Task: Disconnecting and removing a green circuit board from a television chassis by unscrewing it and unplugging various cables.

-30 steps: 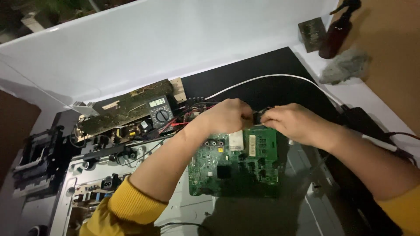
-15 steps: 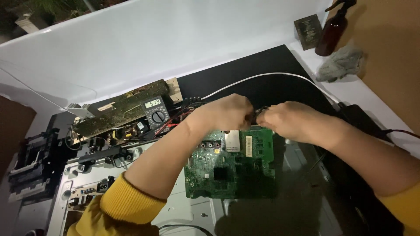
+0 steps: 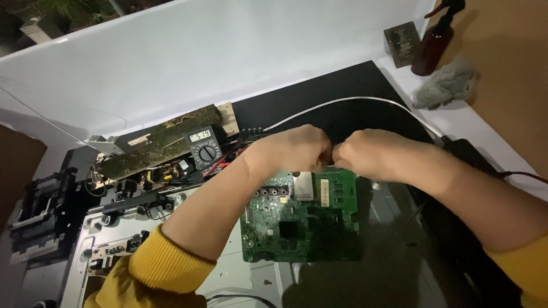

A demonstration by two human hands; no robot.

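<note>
Our left hand and right hand meet knuckle to knuckle at the far edge of the green circuit board, fingers curled under, so we cannot tell what they pinch. The board lies flat on the metal chassis, chips and silver shield facing up, beside the multimeter.

The two hands have closed in on each other: a second ago a small gap with dark wiring showed between them, and now the left hand and right hand meet knuckle to knuckle above the far edge of the green rectangular circuit board. The board itself has slid slightly leftward beneath them, away from the counter's right edge.
</note>
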